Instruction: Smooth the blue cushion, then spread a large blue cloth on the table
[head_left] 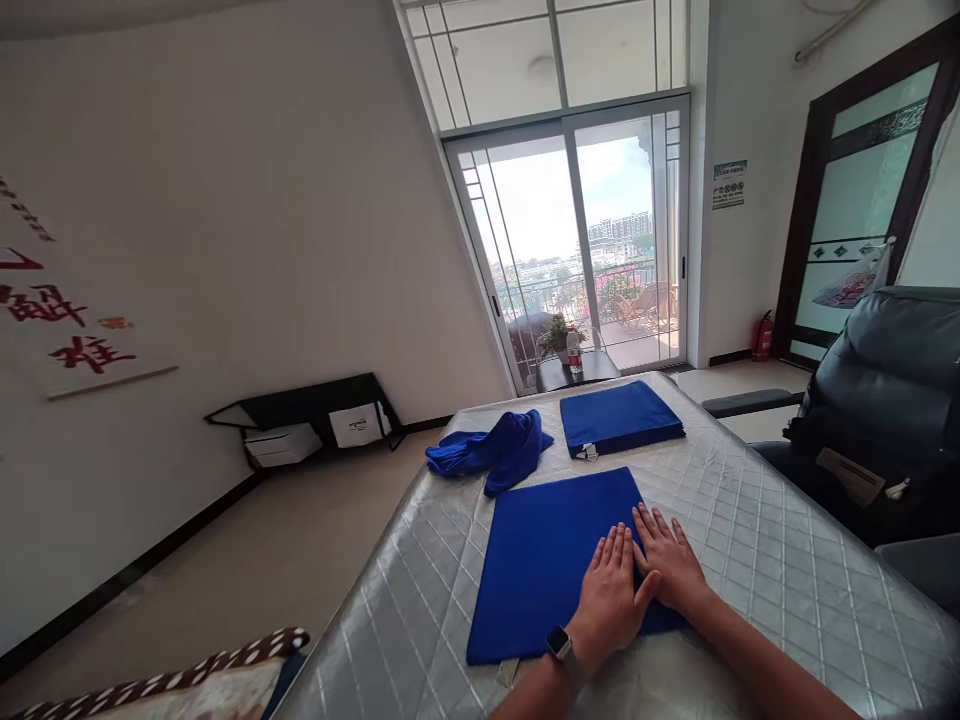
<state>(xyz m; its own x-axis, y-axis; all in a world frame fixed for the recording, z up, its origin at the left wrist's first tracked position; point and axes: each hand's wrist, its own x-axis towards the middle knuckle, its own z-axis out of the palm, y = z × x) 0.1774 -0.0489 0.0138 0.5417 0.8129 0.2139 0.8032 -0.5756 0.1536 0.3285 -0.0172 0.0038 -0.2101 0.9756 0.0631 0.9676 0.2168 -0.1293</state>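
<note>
A flat blue cloth (pixel 540 560) lies spread in a rectangle on the plastic-covered mattress (pixel 405 600). Pressed flat on its right part is my left hand (pixel 611 590), fingers stretched out, a watch on the wrist. My right hand (pixel 667 560) lies beside it, open, over the cloth's right edge, with the two thumbs close together. Beyond the cloth sits a neat stack of folded blue cloths (pixel 619 415) with white tags at one corner. A crumpled blue cloth (pixel 495 448) is bunched up to the left of the stack.
A black armchair (pixel 892 370) with a bag on it stands to the right. Past the mattress, a small table (pixel 551 376) holds a bottle (pixel 574 350) and a plant. A black shelf (pixel 300 405) with white boxes lies along the left wall; a patterned blanket (pixel 217 690) is at lower left.
</note>
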